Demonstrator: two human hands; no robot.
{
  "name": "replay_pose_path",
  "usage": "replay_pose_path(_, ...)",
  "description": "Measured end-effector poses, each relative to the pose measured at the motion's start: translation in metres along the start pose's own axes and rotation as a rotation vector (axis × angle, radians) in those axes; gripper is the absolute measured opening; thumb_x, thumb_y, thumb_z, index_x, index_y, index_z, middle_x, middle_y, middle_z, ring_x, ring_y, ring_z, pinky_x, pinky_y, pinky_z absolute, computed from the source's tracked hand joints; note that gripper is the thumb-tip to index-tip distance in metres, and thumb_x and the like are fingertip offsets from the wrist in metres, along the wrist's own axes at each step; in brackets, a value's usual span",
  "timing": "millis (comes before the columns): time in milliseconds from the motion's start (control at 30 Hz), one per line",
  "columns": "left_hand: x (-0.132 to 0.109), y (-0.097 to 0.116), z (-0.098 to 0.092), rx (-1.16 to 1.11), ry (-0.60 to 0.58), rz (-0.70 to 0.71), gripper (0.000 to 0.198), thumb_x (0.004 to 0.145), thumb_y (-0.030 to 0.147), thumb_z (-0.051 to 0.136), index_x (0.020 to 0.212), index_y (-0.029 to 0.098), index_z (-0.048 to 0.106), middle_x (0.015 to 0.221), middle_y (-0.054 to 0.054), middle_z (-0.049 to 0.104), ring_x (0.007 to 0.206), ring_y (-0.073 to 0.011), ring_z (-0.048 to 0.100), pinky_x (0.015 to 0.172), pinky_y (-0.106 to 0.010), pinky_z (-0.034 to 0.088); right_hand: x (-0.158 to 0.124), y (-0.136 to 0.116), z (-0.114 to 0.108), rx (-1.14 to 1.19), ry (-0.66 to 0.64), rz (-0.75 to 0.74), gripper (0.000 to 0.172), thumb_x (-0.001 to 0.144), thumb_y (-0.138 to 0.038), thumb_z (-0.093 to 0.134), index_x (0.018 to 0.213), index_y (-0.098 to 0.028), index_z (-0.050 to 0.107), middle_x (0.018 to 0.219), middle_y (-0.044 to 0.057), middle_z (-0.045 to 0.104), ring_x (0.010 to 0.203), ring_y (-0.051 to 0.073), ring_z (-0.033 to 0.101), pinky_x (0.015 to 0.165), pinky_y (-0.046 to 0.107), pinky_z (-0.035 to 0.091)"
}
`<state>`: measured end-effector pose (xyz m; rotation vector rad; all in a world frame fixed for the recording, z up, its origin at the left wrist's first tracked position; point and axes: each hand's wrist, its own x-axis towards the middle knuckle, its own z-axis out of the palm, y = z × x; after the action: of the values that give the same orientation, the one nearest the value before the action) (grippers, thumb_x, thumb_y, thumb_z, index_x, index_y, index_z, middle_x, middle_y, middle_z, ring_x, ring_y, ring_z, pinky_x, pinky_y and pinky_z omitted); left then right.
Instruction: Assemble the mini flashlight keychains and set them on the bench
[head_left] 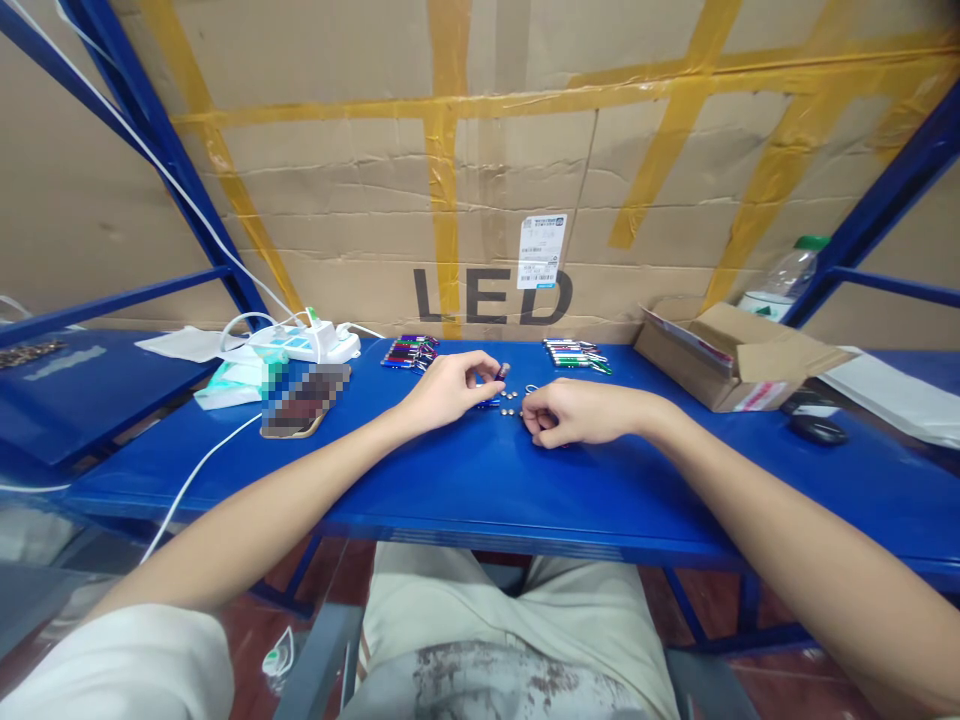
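Above the middle of the blue table, my left hand (459, 388) pinches a small purple tube with a silver end (502, 373) between thumb and fingers. My right hand (559, 412) is closed, its fingertips down at the tabletop; whatever they may hold is hidden. Between the hands lie several small round silver pieces (508, 411) that look like button cells. A blue slim tube (489, 404) rests partly under my left hand. A thin metal ring (531, 388) shows just behind my right hand. Slim coloured tubes (409, 350) lie in a row behind my left hand.
Another row of coloured tubes (574, 355) lies at the back. An open cardboard box (720, 355) and a black mouse (817, 429) stand right. On the left are a phone (307, 400), a tissue pack (236, 382) and a white power strip (322, 342) with cables. A large carton (337, 200) rises behind.
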<state>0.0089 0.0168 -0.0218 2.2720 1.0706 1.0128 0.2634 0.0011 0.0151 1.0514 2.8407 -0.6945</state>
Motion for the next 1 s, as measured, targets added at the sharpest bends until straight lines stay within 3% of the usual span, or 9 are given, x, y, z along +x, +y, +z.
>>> replay_pose_path(433,0.0000,0.0000,0.0002,-0.007,0.001,0.016,0.026,0.093,0.041,0.077,0.107,0.018,0.077,0.095,-0.004,0.080,0.072,-0.0154,0.063,0.073,-0.029,0.049,-0.0005,-0.0037,-0.0001,0.054,0.018,-0.029,0.009,0.089,-0.022,0.061,0.083,-0.021,0.067,0.073,0.000,0.071,0.064,0.016,0.059,0.065,0.029,0.041)
replay_pose_path(633,-0.0001,-0.0009,0.0002,-0.012,0.002,0.019,0.027,0.093,0.042,0.076,0.106,0.019,0.078,0.096,-0.004,0.080,0.073,-0.0158,0.063,0.073,-0.030,0.049,-0.0011,-0.0039,-0.0011,0.061,0.081,-0.045,0.009,0.091,-0.023,0.060,0.084,-0.021,0.066,0.081,0.002,0.075,0.069,0.017,0.063,0.067,0.029,0.044)
replay_pose_path(1000,-0.0004,0.0010,-0.0004,-0.009,0.001,0.015,0.027,0.093,0.041,0.076,0.107,0.019,0.078,0.096,-0.004,0.080,0.073,-0.0156,0.063,0.073,-0.030,0.049,-0.0059,0.0026,-0.0075,0.046,0.002,-0.030,0.009,0.087,-0.027,0.068,0.092,-0.021,0.072,0.083,0.000,0.073,0.072,0.017,0.062,0.069,0.029,0.044)
